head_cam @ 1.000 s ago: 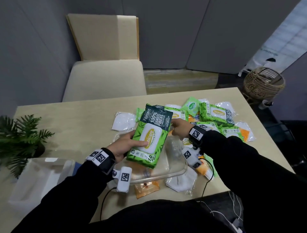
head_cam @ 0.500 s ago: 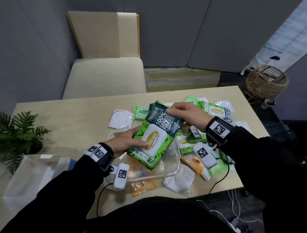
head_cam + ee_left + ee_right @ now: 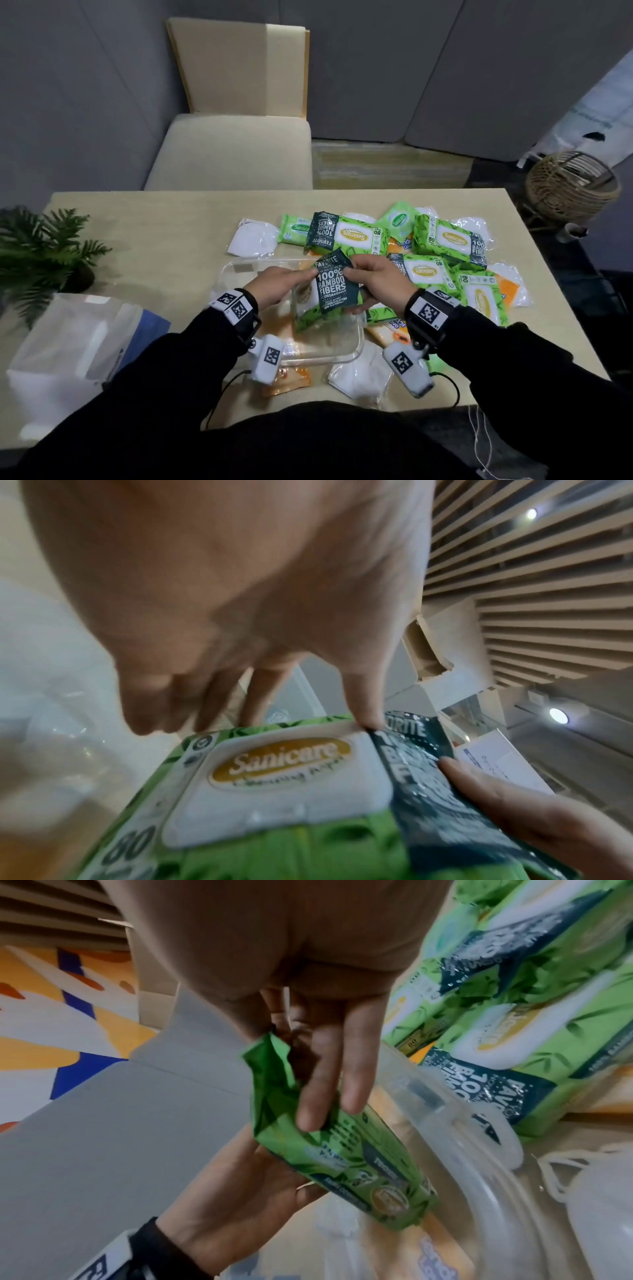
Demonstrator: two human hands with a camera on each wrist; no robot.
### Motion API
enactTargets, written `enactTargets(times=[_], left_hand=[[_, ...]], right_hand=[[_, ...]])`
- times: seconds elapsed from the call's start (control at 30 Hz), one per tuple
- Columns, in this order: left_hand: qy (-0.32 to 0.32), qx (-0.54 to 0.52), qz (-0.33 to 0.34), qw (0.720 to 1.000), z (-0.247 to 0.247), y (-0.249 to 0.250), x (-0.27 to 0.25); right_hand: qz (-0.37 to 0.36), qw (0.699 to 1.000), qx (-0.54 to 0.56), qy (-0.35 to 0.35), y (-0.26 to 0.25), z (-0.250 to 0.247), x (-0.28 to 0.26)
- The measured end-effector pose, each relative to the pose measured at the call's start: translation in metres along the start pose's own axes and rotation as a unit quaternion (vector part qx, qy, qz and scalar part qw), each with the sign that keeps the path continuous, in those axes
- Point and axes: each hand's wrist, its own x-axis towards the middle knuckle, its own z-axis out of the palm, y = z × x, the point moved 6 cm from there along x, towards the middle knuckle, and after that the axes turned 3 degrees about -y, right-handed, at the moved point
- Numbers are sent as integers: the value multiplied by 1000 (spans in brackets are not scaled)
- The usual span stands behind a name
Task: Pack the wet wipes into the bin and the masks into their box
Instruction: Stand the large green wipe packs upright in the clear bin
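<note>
Two hands hold one pack of wet wipes above a light wooden table, a cream chair pushed up to its far edge. Nearer the person, a clear plastic bin sits on the tabletop, orange packets showing through its bottom. To its right lies a heap of green wipe packs — mixed in with bagged white masks. A white mask box stands at the near left corner, a potted plant behind it. The held wipes pack, green with a dark band reading "100% BAMBOO FIBERS", stands tilted over the bin. The left hand pinches the pack's upper edge with thumb and fingers; the right hand grasps the other side — fingers wrapped behind it.
</note>
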Motion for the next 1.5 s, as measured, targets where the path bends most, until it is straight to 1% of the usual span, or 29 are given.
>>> enactTargets(times=[0.07,0.13,0.17,0.2,0.23,0.27,0.3,0.33,0.4,0.47,0.57,0.67,0.77,0.83,0.9,1.0,1.1,1.2,1.33,1.43,1.5], left_hand=[[26,-50,-53,997,3,-12,3],[13,-94,-108,990,11,-26,9],[3,-114,-124,986,14,-31,15],[-1,-129,-133,983,16,-35,20],[-3,-140,-139,980,17,-38,24],[-2,-149,-145,978,20,-37,25],[-5,-152,-149,977,23,-38,28],[-10,-153,-155,976,26,-37,27],[-27,-149,-167,974,32,-37,30],[-51,-139,-171,974,38,-34,31],[-67,-159,-170,970,41,-26,33],[-57,-190,-158,967,35,-19,34],[-48,-204,-156,965,31,-23,40],[-48,-193,-161,967,32,-28,44],[-51,-179,-164,969,33,-29,45],[-40,-147,-150,977,32,-20,39],[-14,-100,-109,989,21,-3,30],[3,-14,-57,998,3,24,17],[23,31,0,999,-17,75,3],[33,47,36,998,-27,111,13],[44,69,42,996,-34,130,32]], right_hand=[[7,1000,-21,-3,5,0,2],[8,999,-35,-24,6,1,5],[0,999,-49,-22,4,0,7],[-14,997,-75,0,2,-5,9],[-25,994,-103,36,0,-12,11],[-24,989,-124,72,-1,-18,13],[-10,987,-130,92,2,-23,15],[17,988,-123,87,7,-24,17],[77,992,-91,35,19,-18,19],[100,993,-62,-3,24,-13,20],[81,994,-73,-27,19,-10,21],[74,991,-91,-59,18,-12,21],[63,992,-101,-49,19,-17,23],[48,993,-105,-33,19,-18,25],[40,993,-107,-37,21,-18,28],[56,993,-77,-69,23,-21,29],[77,994,-29,-68,25,-36,29],[91,996,-7,-24,27,-65,32],[87,994,24,58,28,-108,47],[77,990,41,114,24,-132,64],[76,984,48,151,22,-144,79]])
